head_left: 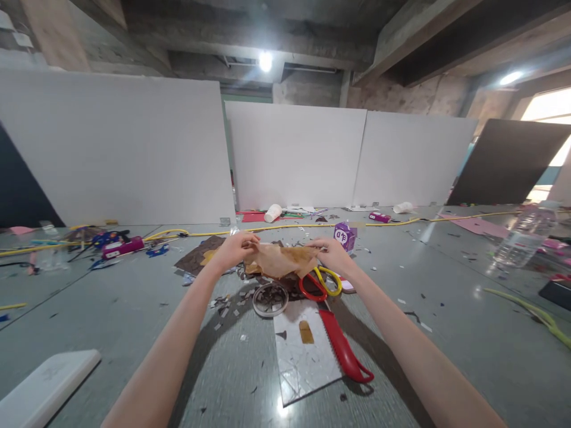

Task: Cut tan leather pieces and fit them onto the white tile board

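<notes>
Both of my hands hold one crumpled sheet of brown paper (281,259) above the grey table (134,309). My left hand (234,248) grips its left edge and my right hand (332,252) grips its right edge. Just under the paper lie scissors with red and yellow handles (320,284). A roll of clear tape (270,298) sits in front of the paper among small paper scraps. Nearer me lies a grey sheet (303,353) with a small brown piece on it, and a red-handled tool (343,348) rests on its right side.
A purple carton (345,235) stands behind my right hand. A plastic bottle (520,235) is at the right, a white slab (44,386) at the near left. A yellow cable (276,226) crosses the table. White partition boards (294,154) stand behind.
</notes>
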`<action>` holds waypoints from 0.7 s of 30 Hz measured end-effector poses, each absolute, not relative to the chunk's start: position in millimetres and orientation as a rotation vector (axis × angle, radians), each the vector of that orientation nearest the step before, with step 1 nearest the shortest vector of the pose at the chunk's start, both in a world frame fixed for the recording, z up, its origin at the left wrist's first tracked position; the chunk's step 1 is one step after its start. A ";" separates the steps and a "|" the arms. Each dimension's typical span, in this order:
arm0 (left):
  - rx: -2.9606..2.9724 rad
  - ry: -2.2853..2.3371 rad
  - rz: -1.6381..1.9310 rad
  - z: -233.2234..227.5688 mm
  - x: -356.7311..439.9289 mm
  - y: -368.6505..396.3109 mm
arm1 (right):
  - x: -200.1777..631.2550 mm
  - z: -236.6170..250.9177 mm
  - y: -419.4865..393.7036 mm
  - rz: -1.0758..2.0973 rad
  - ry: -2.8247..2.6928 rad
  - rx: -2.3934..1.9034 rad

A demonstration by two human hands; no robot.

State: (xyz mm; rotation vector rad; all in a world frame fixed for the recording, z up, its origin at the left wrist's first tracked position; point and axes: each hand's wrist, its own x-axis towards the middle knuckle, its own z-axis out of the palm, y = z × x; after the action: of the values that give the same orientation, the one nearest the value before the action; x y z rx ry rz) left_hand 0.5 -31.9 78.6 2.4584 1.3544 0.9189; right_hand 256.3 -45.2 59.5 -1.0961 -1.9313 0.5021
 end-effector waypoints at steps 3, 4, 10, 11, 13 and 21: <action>2.500 1.351 0.867 76.3 -1.6 -30.2 | 256.7 66.7 -51.9 0.441 -2.211 -1.153; 2.518 1.349 0.841 76.0 -1.6 -30.2 | 256.3 69.3 -54.4 0.427 -2.307 -1.158; 2.620 1.383 0.640 68.7 4.8 -37.4 | 254.1 75.1 -76.4 0.350 -2.705 -1.290; 2.637 1.418 0.584 67.1 6.1 -41.6 | 254.3 74.2 -83.3 0.313 -2.726 -1.370; 2.687 1.599 0.338 65.3 9.3 -54.6 | 254.7 70.8 -100.1 0.257 -2.744 -1.545; 2.827 1.316 -0.119 56.7 50.4 -137.8 | 253.5 51.9 -148.3 0.313 -2.623 -1.960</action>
State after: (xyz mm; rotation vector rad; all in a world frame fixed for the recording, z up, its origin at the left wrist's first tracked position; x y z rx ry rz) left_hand 50.4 -137.8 56.7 2.8268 1.3160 -0.1194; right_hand 253.5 -148.3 51.9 -1.9596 -2.6234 0.3131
